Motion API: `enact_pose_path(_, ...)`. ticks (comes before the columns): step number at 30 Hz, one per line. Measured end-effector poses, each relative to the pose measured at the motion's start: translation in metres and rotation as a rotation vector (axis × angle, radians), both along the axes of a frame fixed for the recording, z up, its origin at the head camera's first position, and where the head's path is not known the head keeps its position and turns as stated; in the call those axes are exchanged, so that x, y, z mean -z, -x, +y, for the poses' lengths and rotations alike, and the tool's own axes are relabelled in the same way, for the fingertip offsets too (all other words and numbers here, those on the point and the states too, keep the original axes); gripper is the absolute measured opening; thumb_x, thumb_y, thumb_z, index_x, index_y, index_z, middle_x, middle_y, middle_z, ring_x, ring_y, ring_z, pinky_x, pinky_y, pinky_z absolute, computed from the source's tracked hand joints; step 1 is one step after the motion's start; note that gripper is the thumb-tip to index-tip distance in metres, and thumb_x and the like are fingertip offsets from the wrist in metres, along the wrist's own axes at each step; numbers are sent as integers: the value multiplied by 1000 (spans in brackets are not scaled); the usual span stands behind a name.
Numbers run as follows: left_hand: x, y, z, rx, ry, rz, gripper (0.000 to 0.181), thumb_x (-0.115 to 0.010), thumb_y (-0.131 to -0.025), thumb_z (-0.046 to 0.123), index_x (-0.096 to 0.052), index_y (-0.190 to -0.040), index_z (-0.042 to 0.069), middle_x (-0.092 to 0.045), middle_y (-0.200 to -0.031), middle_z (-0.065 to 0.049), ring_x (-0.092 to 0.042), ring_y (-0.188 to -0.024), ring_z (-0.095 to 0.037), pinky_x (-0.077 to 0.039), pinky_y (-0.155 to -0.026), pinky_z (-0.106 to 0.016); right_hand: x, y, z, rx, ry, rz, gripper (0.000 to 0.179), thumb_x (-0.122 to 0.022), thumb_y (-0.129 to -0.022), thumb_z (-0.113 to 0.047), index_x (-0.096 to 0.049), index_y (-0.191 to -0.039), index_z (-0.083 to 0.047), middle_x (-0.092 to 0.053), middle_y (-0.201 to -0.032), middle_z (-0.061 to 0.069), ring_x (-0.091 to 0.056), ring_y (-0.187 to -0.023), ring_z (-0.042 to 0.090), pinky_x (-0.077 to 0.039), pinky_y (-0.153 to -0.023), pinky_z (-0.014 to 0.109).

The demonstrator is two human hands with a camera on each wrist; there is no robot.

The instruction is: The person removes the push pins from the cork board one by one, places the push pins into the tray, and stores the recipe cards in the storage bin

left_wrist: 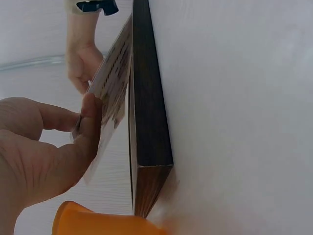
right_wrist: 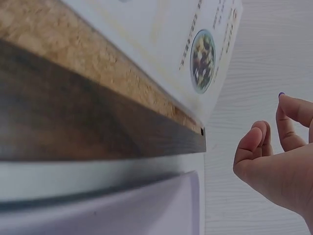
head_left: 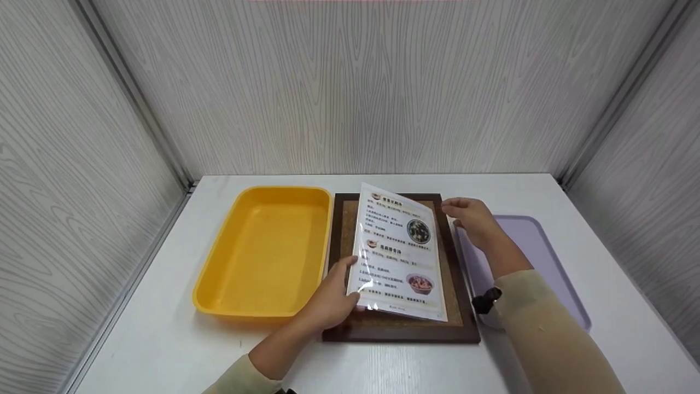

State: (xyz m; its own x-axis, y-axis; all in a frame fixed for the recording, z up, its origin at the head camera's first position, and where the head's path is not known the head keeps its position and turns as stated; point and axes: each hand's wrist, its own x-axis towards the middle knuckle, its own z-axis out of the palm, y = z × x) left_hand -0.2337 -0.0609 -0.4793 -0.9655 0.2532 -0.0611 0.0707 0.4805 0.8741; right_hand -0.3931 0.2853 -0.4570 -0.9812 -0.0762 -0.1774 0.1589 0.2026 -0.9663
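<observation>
Lengthwise, the printed sheet (head_left: pixel 398 256) points forward, top farthest; left fingers (head_left: pixel 342 265) pinch it, right fingers (head_left: pixel 458 203) curl loosely.

Left grip (head_left: pixel 331 298) holding sheet (head_left: pixel 396 257); framed board (head_left: pixel 404 334) beneath, seemingly cork

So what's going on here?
A person's left grip pinches a recipe sheet by its left side, holding it tilted over a wood-framed corkboard. The right grip is near the sheet's upper right corner, not touching it, a tiny blue thing at one fingertip. Yellow tray left of the corkboard, lavender tray right.
</observation>
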Motion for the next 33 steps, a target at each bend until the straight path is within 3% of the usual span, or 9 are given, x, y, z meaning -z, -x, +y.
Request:
enact_pose_path(2, -3, 1, -3, -2, 2, -10, 74, -62, -99, -4, -33, -166, 7, -40, -169, -19, -50, -141, -34, -36, -126, -55, 1, -2, 7, 9, 16, -1, 20, -63, -110, -20, -67, -126, -9, -62, -115, -13, -52, -117, 10, -39, -116, 42)
enact_pose_path(9, -13, 5, -19, 11, -62, -84, 75, -60, -103, -2, -29, -169, 16, -51, -157, -22, -70, -111, -30, -59, -93, -45, 3, -13, 31, 44, 36, -11, 16, -64, -110, -19, -68, -123, -11, -66, -107, -16, -56, -108, 4, -42, -108, 33)
enact_pose_path(10, -14, 5, -22, 10, -65, -81, 75, -60, -103, -1, -29, -169, 17, -50, -159, -21, -70, -113, -30, -60, -91, -44, 3, -14, 33, 49, 35, -16, 17, -64, -110, -19, -67, -123, -11, -66, -107, -16, -56, -108, 4, -42, -107, 31)
enact_pose_path(16, -21, 11, -40, -45, -111, -102, 75, -61, -102, -1, -31, -168, 20, -45, -168, -14, -68, -120, -29, -58, -96, -39, 6, -18, 43, 72, 71, -54, 18, -63, -110, -19, -66, -126, -10, -65, -109, -14, -52, -113, 8, -44, -102, 26)
enact_pose_path(21, -26, 15, -62, -87, -188, -176, 77, -60, -103, -2, -30, -168, 25, -48, -166, -10, -72, -114, -26, -60, -87, -31, 10, -21, 45, 85, 71, -57, 20, -63, -110, -19, -66, -127, -9, -63, -110, -13, -50, -115, 10, -45, -105, 28)
enact_pose_path(25, -28, 18, -83, -103, -170, -208, 78, -61, -103, 0, -28, -168, 26, -43, -168, -10, -72, -104, -24, -58, -81, -29, 14, -23, 53, 84, 54, -50, 26, -63, -110, -22, -63, -132, -7, -62, -115, -13, -50, -116, 9, -45, -109, 30)
enact_pose_path(29, -30, 20, -101, -107, -159, -225, 78, -60, -104, -1, -25, -169, 24, -35, -171, -11, -70, -106, -23, -58, -87, -29, 20, -25, 62, 97, 48, -51, 22, -64, -110, -24, -64, -129, -12, -61, -115, -14, -51, -115, 8, -47, -107, 29)
enact_pose_path(33, -32, 18, -115, -102, -131, -233, 77, -60, -104, 1, -24, -169, 21, -50, -161, -13, -70, -107, -24, -57, -90, -29, 23, -27, 69, 105, 67, -54, 16, -65, -109, -23, -67, -124, -16, -61, -112, -15, -52, -111, 8, -48, -103, 28)
